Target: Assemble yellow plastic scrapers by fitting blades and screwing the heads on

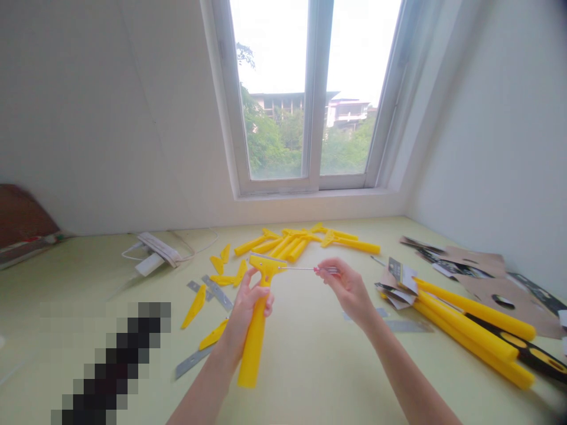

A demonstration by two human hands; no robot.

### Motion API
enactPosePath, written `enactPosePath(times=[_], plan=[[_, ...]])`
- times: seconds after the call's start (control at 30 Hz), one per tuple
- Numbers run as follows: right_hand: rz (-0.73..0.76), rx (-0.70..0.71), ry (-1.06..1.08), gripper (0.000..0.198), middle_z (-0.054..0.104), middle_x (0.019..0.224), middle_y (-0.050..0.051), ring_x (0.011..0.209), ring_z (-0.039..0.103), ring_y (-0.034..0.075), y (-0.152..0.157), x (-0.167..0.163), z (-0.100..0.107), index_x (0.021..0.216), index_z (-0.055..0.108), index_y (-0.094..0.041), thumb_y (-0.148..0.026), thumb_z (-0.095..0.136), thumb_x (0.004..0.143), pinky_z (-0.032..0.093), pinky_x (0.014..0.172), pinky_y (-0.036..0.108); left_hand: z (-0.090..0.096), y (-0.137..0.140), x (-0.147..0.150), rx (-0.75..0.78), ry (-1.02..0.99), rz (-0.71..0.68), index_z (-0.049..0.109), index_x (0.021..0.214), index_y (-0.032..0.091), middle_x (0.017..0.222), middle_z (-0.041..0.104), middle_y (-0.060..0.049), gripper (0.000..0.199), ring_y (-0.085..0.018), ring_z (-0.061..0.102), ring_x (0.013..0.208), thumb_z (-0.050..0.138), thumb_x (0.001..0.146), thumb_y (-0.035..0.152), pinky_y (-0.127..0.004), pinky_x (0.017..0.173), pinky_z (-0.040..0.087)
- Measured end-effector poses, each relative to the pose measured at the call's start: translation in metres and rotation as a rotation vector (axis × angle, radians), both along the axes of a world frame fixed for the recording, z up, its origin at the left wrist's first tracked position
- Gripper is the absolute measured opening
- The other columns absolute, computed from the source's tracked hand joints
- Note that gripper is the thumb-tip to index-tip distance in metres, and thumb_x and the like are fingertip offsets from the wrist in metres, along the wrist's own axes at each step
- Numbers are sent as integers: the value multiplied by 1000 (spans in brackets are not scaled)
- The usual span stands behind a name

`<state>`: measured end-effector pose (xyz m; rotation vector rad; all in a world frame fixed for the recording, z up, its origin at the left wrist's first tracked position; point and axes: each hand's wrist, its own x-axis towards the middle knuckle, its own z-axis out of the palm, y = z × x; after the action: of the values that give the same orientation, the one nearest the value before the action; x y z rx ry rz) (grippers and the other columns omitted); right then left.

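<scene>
My left hand [252, 304] is wrapped around the upper handle of a yellow scraper [252, 354], its wide head pointing up and away from me. A grey blade edge shows along the top of that head. In my right hand [348, 286] is a screwdriver [303, 269], held level between the fingers. Its thin shaft points left and the tip meets, or comes very near, the right side of the scraper head. To the left of my left hand lie loose yellow head pieces [194, 307] and flat grey blades [217, 293].
Several yellow scrapers [292, 243] lie heaped at the back of the pale table. On the right are more yellow-handled scrapers [469, 324] with card sleeves, beside flattened cardboard packaging [482, 283]. A power strip [158, 248] with cables sits back left. A window [314, 106] rises behind the table.
</scene>
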<state>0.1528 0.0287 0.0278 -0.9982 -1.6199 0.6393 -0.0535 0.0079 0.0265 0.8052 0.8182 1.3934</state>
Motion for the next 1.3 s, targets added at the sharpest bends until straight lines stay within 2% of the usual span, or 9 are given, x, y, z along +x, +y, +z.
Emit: enactPosePath(times=[0.3,0.5,0.67,1.1,1.3], plan=[[-26,70,-83,12,62,83,5,80,58,17,-3,-1,4,86,55,-19,-28,47,82,47,74,32,3,-3,1,-11,15,11,37,100,27,77,51,5,48,-2,44,39,58,58,16,-13,34,30],[-45,187,-163,12,63,83,5,80,59,18,-6,0,7,84,58,-19,-25,47,82,47,73,31,6,-8,3,5,92,5,38,100,26,67,50,7,45,-2,41,38,56,60,17,-13,35,29],[-71,277,-217,11,64,81,5,78,59,17,-10,2,9,84,59,-20,-22,49,82,47,72,30,7,-10,4,36,176,-25,38,101,26,74,54,5,44,-2,42,38,54,61,16,-14,35,30],[-122,265,-236,10,65,76,3,69,60,14,-12,4,12,81,58,-19,-26,51,81,46,67,24,3,-9,2,45,200,-64,37,100,26,80,57,4,46,-2,43,37,56,60,17,-14,33,30],[-190,173,-237,21,59,55,-2,48,53,10,-17,1,14,72,58,-18,-35,50,80,39,47,19,2,-10,4,73,233,-65,36,99,27,82,56,4,44,-2,42,35,56,61,16,-14,32,31]])
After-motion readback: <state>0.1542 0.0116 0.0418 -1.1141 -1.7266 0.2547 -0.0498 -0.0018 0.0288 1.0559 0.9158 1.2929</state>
